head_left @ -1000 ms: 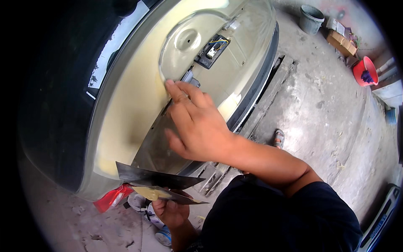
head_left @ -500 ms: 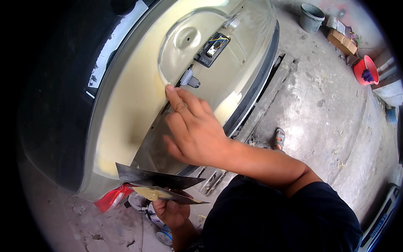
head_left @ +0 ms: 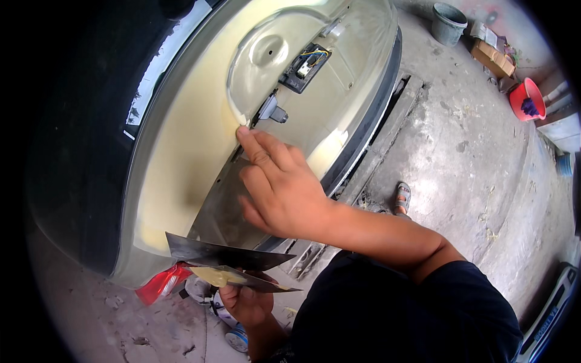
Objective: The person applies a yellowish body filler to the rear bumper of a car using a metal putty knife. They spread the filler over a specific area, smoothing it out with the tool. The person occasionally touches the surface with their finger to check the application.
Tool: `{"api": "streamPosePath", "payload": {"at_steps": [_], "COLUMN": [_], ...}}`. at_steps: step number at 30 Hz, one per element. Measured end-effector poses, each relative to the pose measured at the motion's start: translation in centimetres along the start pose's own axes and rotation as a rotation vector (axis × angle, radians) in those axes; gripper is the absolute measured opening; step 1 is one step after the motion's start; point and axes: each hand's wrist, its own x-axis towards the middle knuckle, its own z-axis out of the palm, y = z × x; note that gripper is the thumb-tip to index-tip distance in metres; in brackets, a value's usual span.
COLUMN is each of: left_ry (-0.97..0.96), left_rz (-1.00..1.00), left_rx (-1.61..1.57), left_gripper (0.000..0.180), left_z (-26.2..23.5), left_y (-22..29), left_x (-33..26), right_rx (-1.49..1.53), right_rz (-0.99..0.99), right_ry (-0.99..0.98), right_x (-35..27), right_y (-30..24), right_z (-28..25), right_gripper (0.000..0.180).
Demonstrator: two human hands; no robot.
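My right hand (head_left: pixel 281 181) reaches over a car's rear panel (head_left: pixel 181 139), which is bare and coated with pale yellow filler in places. Its index fingertip presses on the rim of the round recess, just below a small pale dab of filler (head_left: pixel 242 119). The other fingers are bent and apart, with nothing seen in them. Low in the view, my left hand (head_left: pixel 247 304) grips two thin metal filler spreaders. The upper spreader (head_left: pixel 224 253) is dark; the lower spreader (head_left: pixel 263 283) carries a lump of yellow filler (head_left: pixel 213 276). Part of the left fingers is hidden behind the spreaders.
Beside the recess are a grey latch piece (head_left: pixel 275 112) and a black housing with wires (head_left: pixel 305 68). A red tail light (head_left: pixel 162 284) sits at the lower corner. A grey bucket (head_left: pixel 448 25), cardboard box (head_left: pixel 491 58) and red bucket (head_left: pixel 526 100) stand on the concrete floor.
My right fingertip has slid slightly down along the recess rim, and the pale dab above it shows more. The left hand and spreaders have barely moved.
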Motion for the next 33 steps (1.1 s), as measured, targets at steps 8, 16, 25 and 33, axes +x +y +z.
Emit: {"api": "streamPosePath", "payload": {"at_steps": [8,16,25,33], "left_ry": [0.005,0.024,-0.092,-0.06], "left_rz": [-0.005,-0.017,-0.075,-0.333], "left_rx": [0.003,0.016,-0.205,-0.238], "left_gripper": [0.044,0.044,0.045,0.049], "left_z": [0.0,0.3,0.1,2.6], "left_y": [0.2,0.3,0.1,-1.4], "left_x": [0.1,0.1,0.6,1.3], "right_rx": [0.031,0.098,0.655,1.529], "right_rz": [0.009,0.056,0.325,0.663], "right_ry": [0.056,0.051,-0.103,-0.265], "right_x": [0.1,-0.8,-3.7,-4.6], "right_y": [0.0,0.3,0.4,1.6], "right_z": [0.2,0.4,-0.7,-4.0], "right_gripper": [0.038,0.036,0.033,0.045]}}
